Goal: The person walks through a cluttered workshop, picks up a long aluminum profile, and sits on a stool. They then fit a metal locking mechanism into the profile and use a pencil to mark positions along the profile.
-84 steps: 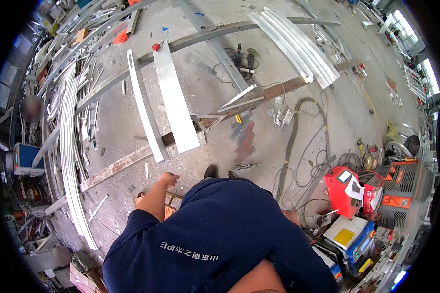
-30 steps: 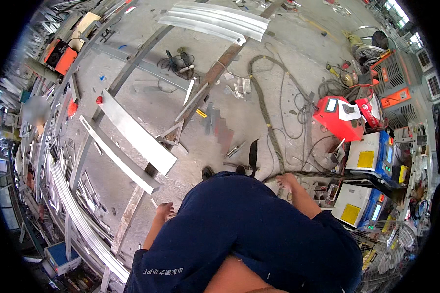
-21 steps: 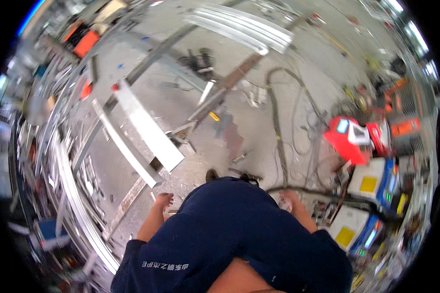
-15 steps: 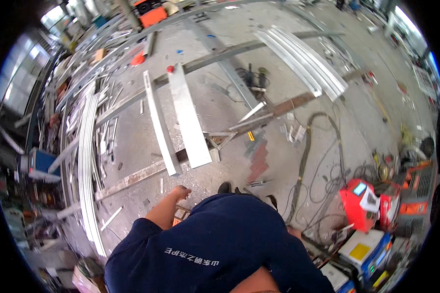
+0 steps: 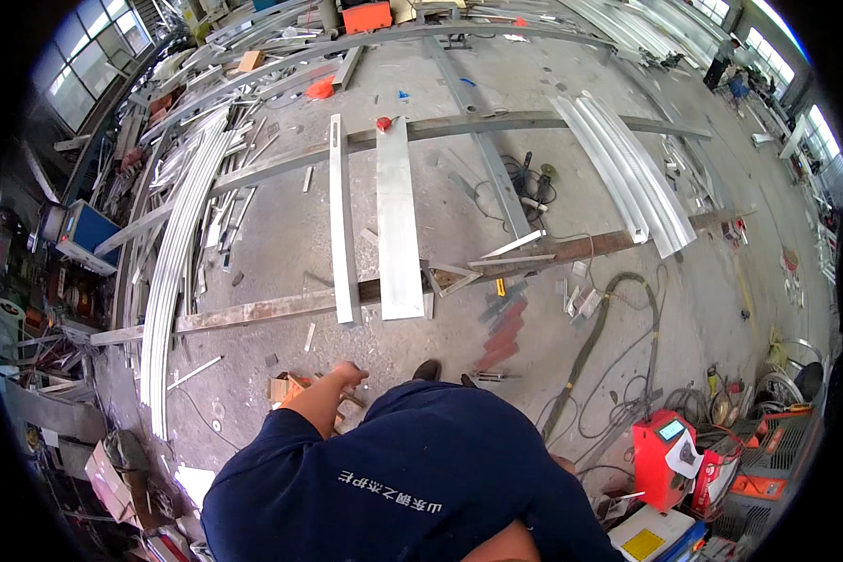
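My left hand [image 5: 349, 375] hangs loosely in front of my body, fingers slightly curled, with nothing visible in it. Below it on the floor lies a small box with orange on it [image 5: 292, 386]. Of my right hand only a bit of skin [image 5: 563, 464] shows beside my dark blue shirt; its fingers are hidden. Ahead of me a wide flat metal bar [image 5: 400, 225] and a narrower square metal tube [image 5: 343, 225] lie across two long steel beams. A red round object [image 5: 383, 124] sits at the wide bar's far end.
Long silver profiles [image 5: 185, 253] rest on the beams at left, grooved metal panels [image 5: 628, 178] at right. A red machine with a screen [image 5: 663, 459], a thick hose [image 5: 585, 351] and cables lie at right. Metal scraps litter the far left. Another person [image 5: 721, 64] stands far off.
My view has turned and shifted, so the beams and bars now stand more upright and further right. My left hand still hangs at my front. The red machine appears lower.
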{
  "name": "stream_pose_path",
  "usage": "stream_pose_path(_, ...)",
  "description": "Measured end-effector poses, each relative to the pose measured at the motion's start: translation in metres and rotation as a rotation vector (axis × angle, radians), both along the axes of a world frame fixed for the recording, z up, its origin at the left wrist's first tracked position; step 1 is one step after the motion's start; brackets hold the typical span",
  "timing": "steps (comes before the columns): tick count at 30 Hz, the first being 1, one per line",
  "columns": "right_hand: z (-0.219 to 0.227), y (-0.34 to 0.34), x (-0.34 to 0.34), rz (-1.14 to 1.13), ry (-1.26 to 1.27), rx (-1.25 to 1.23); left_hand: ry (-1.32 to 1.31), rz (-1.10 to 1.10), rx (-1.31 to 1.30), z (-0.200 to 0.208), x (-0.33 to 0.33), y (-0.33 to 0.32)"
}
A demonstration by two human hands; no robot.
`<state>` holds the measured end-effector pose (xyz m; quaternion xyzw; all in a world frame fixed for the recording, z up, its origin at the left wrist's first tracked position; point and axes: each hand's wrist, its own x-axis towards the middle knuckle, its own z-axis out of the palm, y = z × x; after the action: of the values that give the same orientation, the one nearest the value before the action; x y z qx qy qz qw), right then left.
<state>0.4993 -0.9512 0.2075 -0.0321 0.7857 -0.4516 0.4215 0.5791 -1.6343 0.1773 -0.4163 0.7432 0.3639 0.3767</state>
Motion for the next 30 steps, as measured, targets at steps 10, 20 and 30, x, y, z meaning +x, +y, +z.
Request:
stream_pose_path(10, -0.061, 0.027, -0.010, 0.522, 0.348, 0.589, -0.048, -0.164, -0.020, 0.003, 0.004, -0.001)
stream_pose_path(20, -0.073, 0.039, 0.010, 0.489, 0.509, 0.596, 0.029, -0.151, -0.202, 0.018, -0.015, -0.002)
stream_pose_path(30, -0.101, 0.030, 0.020, 0.521, 0.417, 0.591, 0.066, -0.054, 0.013, -0.001, -0.007, -0.001)
